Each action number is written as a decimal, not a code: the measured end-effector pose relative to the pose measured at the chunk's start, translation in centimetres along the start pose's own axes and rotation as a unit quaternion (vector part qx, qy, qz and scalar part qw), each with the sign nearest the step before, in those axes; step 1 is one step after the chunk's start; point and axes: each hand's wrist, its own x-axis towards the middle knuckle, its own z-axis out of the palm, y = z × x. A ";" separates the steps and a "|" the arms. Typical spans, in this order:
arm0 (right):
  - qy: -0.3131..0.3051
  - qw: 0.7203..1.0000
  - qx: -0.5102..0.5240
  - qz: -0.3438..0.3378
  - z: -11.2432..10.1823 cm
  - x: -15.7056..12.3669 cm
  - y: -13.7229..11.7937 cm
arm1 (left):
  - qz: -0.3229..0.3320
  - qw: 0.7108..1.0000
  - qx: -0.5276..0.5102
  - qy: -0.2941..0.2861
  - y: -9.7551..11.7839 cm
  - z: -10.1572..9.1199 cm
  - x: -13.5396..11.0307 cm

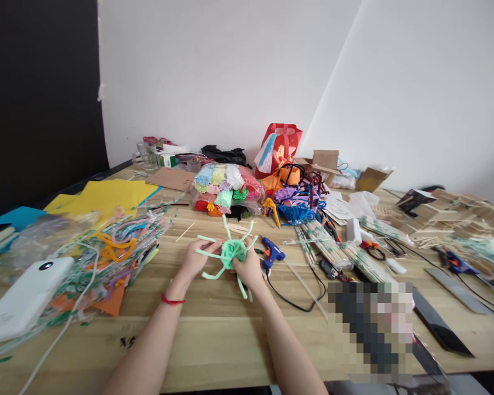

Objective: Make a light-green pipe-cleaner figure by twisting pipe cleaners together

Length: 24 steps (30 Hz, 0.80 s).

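Both my hands hold a pale green woven pipe-cleaner piece (233,250) above the wooden table. Its middle is a small round weave, and several long fuzzy stems stick out around it. My left hand (198,257) grips its left side with the fingers closed; a red cord circles that wrist. On the other side, my right hand (249,269) pinches the weave, thumb on the near face. The fingertips behind the piece are partly hidden. Just right of my right hand lies a blue glue gun (272,251), touching neither hand.
A bag of coloured pipe-cleaner bundles (226,186) sits behind my hands. Loose pipe cleaners and scraps (119,247), a white power bank (28,299) and yellow sheets (102,197) lie left. On the right are bundled wooden sticks (325,241), a black cable (296,308) and another glue gun (459,263).
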 end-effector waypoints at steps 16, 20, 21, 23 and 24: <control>-0.050 0.998 -0.026 -0.006 0.4 0.3 0.1 | 0.098 0.983 0.157 0.014 -0.2 0.1 -0.2; -0.022 0.998 -0.062 0.017 0.5 0.1 -0.1 | 0.095 0.987 0.127 0.009 0.1 0.6 -0.5; -0.016 0.997 -0.069 0.023 0.5 0.0 -0.2 | 0.089 0.989 0.117 0.002 0.0 0.6 -0.5; -0.011 0.996 -0.084 0.036 0.6 -0.1 -0.2 | 0.078 0.992 0.099 -0.014 -0.3 0.5 -0.4; -0.009 0.995 -0.091 0.041 0.5 -0.1 -0.2 | 0.076 0.992 0.094 -0.020 -0.5 0.4 -0.4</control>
